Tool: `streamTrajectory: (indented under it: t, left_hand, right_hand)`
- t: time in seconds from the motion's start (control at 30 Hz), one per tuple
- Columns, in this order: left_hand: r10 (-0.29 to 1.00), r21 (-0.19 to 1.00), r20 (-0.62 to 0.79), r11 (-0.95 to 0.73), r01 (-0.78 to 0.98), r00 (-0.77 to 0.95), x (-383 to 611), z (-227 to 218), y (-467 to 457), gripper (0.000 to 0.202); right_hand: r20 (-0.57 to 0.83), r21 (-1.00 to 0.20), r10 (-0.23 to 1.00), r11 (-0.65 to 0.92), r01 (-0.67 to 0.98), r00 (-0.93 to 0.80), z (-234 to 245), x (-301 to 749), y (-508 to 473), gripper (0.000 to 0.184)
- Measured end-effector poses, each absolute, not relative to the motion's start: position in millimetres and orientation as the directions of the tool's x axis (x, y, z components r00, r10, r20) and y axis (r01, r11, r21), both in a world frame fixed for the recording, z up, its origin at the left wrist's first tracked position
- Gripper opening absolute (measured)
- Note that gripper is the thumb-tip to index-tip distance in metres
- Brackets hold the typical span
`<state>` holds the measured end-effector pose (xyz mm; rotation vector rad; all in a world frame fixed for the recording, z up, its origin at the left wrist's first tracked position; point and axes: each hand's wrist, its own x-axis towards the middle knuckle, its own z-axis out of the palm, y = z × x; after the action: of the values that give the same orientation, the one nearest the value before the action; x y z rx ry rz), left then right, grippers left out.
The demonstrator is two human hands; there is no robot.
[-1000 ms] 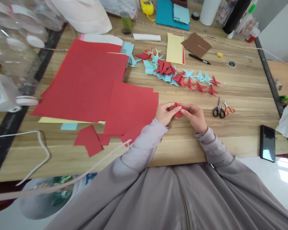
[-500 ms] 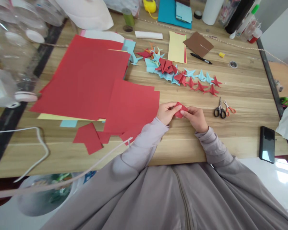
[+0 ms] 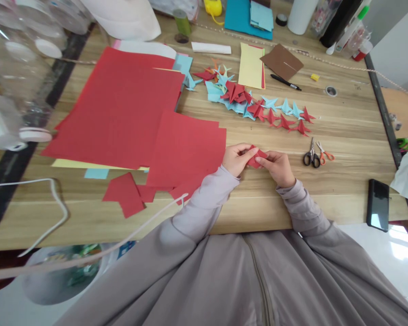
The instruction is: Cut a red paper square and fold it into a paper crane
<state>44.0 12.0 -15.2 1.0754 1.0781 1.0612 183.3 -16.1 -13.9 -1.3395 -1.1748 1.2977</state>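
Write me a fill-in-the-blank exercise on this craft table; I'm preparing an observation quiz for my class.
1. The left hand and right hand together pinch a small folded paper coloured ____.
2. The scissors lie on the table to the ____ of both hands.
3. The pen beside the brown card is coloured ____.
4. The folded stars beyond the hands are red and ____.
Missing words: red; right; black; blue.
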Motion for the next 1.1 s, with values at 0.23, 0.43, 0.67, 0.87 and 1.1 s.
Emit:
streamTrajectory:
  t: [0.23,0.43,0.67,0.87,1.1]
  left_hand:
    - [0.989,0.989,-0.050,0.069,-0.133,0.141,42.0,-17.1,13.8,0.026]
    - [0.997,0.997,0.023,-0.017,-0.082,0.079,43.8,-18.4,14.6,0.024]
    - [0.995,0.997,0.050,-0.044,-0.071,0.080,43.0,-20.0,14.4,0.016]
    - [0.988,0.992,0.099,-0.089,-0.087,0.116,41.4,-22.0,15.5,0.016]
    - [0.992,0.997,0.034,-0.026,-0.068,0.121,40.9,-18.3,12.8,0.036]
  right_hand:
    - [-0.154,-0.986,0.988,-0.153,0.059,-0.007,-15.7,183.8,-15.6,0.031]
    - [-0.147,-0.987,0.989,-0.146,0.060,-0.004,-13.3,182.7,-16.2,0.031]
    - [-0.165,-0.985,0.986,-0.164,0.054,-0.013,-16.5,183.0,-15.5,0.030]
    - [-0.162,-0.986,0.987,-0.161,0.049,-0.020,-13.8,182.9,-15.2,0.033]
    - [-0.152,-0.986,0.988,-0.150,0.067,-0.028,-10.4,182.9,-16.1,0.033]
